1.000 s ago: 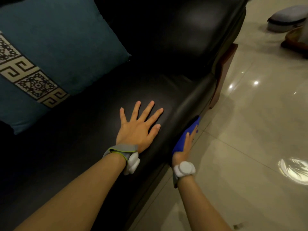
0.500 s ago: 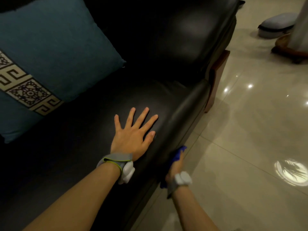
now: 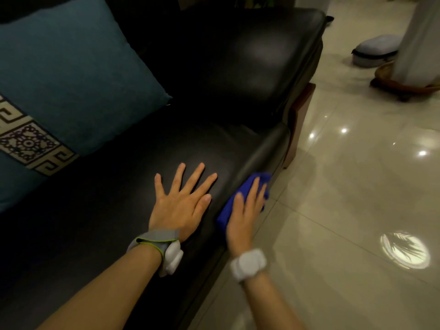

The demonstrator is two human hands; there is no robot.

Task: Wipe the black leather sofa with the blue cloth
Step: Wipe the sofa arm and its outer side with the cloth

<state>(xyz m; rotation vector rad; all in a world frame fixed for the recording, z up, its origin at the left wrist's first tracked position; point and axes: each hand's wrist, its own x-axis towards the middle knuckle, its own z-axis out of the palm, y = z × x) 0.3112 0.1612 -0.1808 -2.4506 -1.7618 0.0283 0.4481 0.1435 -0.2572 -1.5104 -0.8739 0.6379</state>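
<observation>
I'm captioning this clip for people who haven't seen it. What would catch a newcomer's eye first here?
The bright blue cloth stands out, pressed by the right hand against the front edge of the black leather sofa. Beside it the left hand lies flat, fingers spread, on the seat. A teal cushion with a patterned band leans at upper left.

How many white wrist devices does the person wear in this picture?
2. One white wrist device sits on the left wrist, on a grey strap, behind the left hand lying flat on the sofa. The other sits on the right wrist. Neither is hidden.
</observation>
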